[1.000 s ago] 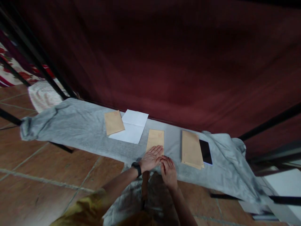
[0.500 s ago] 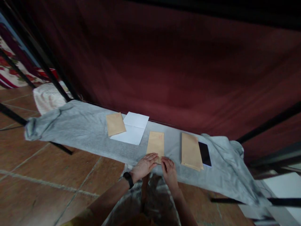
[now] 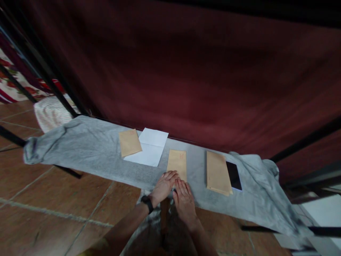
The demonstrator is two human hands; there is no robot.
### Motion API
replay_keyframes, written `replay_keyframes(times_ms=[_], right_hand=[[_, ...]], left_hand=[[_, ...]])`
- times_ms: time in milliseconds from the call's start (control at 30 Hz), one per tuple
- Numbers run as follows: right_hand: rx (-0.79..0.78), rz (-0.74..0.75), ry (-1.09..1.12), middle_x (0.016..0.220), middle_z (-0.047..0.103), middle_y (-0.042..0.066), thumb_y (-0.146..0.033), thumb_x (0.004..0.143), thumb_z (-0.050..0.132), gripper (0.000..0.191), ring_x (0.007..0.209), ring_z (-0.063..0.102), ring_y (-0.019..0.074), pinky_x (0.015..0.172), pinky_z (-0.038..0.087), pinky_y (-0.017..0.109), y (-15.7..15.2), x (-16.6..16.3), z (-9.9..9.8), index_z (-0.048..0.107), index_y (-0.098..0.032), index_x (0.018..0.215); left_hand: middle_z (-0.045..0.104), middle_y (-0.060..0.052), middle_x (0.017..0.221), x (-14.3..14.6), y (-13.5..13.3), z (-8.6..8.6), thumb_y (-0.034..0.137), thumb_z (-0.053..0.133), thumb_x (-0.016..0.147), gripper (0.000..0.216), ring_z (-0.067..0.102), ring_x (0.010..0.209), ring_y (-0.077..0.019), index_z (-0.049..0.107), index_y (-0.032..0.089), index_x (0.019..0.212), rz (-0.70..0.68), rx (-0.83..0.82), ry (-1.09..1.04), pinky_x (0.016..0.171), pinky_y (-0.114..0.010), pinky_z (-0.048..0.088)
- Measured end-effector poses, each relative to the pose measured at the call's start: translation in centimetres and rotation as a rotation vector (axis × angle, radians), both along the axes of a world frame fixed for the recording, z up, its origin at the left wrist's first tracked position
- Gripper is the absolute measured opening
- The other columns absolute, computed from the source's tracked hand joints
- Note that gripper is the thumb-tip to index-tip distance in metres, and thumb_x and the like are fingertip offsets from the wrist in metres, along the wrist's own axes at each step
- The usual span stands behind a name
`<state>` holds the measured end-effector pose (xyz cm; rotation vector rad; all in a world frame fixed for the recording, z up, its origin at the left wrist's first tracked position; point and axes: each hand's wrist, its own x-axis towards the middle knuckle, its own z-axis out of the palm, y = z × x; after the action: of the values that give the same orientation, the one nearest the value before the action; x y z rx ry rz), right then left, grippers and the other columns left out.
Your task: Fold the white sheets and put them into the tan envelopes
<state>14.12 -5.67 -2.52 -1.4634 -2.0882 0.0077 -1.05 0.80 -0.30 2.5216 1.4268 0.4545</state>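
Note:
A brown paper envelope point(image 3: 177, 161) lies flat on the grey cloth in front of me, small red print near its far end. My left hand point(image 3: 164, 183), with a black band on the wrist, rests on its near left part, fingers stretched out. Flat beside it, my right hand point(image 3: 183, 197) lays its extended fingers on the near end. Both hands cover that end of the envelope. To the left, another brown envelope point(image 3: 130, 143) overlaps a creased white sheet of paper point(image 3: 149, 151). On the right sits a stack of brown envelopes point(image 3: 217, 172).
A dark-screened phone point(image 3: 233, 175) lies partly beside the envelope stack. The grey cloth point(image 3: 87, 149) covers a narrow surface with black metal bars at both ends. Behind it hangs a dark red curtain point(image 3: 186, 89). Tiled floor point(image 3: 53, 209) shows below.
My right hand has moved left and turned flat, its fingers now laid on the envelope's near end beside my left hand. My left hand stays pressed on the envelope.

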Motion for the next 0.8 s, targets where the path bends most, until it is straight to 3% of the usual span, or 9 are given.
replay_keyframes(times_ms=[200, 300, 433, 567, 700, 800], right_hand=[[0.031, -0.083, -0.005, 0.137, 0.062, 0.016, -0.027, 0.1, 0.043, 0.039, 0.138, 0.047, 0.0271, 0.117, 0.034, 0.05, 0.6, -0.6, -1.6, 0.061, -0.012, 0.132], [-0.01, -0.092, -0.022, 0.135, 0.063, 0.017, -0.031, 0.099, 0.047, 0.038, 0.137, 0.047, 0.0303, 0.116, 0.033, 0.053, 0.8, -0.7, -1.4, 0.064, -0.012, 0.128], [-0.02, -0.106, -0.022, 0.149, 0.05, 0.012, -0.032, 0.101, 0.046, 0.046, 0.143, 0.039, 0.0287, 0.117, 0.031, 0.054, 0.6, -0.8, -0.3, 0.049, -0.021, 0.145], [-0.012, -0.115, -0.047, 0.156, 0.041, 0.009, -0.034, 0.101, 0.046, 0.05, 0.146, 0.034, 0.029, 0.116, 0.032, 0.055, 0.4, -0.6, 0.1, 0.041, -0.026, 0.15], [-0.024, -0.113, -0.064, 0.158, 0.038, 0.009, -0.034, 0.1, 0.049, 0.051, 0.146, 0.034, 0.03, 0.116, 0.033, 0.055, 0.4, -0.5, -0.2, 0.041, -0.028, 0.15], [-0.031, -0.12, -0.036, 0.156, 0.041, 0.01, -0.034, 0.1, 0.048, 0.051, 0.145, 0.036, 0.0303, 0.116, 0.033, 0.056, 0.6, -0.6, -0.5, 0.042, -0.026, 0.15]], left_hand=[[0.045, -0.003, 0.155, 2.2, 3.8, -0.2, 0.033, 0.03, 0.104, 0.045, 0.035, 0.145, -0.0191, 0.052, 0.024, 0.141, -0.125, -0.036, 0.054, 0.119, -0.041, 0.027], [0.039, -0.003, 0.158, 3.8, 6.5, -0.7, 0.036, 0.027, 0.104, 0.048, 0.029, 0.148, -0.0198, 0.046, 0.024, 0.147, -0.153, -0.039, 0.08, 0.121, -0.044, 0.021], [0.038, -0.002, 0.159, 5.2, 10.0, -1.1, 0.043, 0.029, 0.103, 0.051, 0.027, 0.149, -0.0216, 0.042, 0.028, 0.149, -0.094, 0.007, 0.062, 0.122, -0.049, 0.018], [0.04, -0.002, 0.158, 5.9, 12.8, -1.3, 0.044, 0.035, 0.1, 0.053, 0.026, 0.15, -0.0225, 0.038, 0.03, 0.151, -0.013, 0.04, 0.057, 0.123, -0.05, 0.015], [0.038, -0.001, 0.159, 6.2, 13.6, -1.3, 0.042, 0.038, 0.099, 0.056, 0.023, 0.151, -0.0226, 0.034, 0.031, 0.153, 0.035, 0.035, 0.058, 0.124, -0.05, 0.011], [0.036, -0.003, 0.16, 5.7, 12.0, -1.3, 0.043, 0.035, 0.1, 0.055, 0.023, 0.151, -0.0233, 0.036, 0.027, 0.153, 0.023, 0.023, 0.076, 0.123, -0.05, 0.013]])
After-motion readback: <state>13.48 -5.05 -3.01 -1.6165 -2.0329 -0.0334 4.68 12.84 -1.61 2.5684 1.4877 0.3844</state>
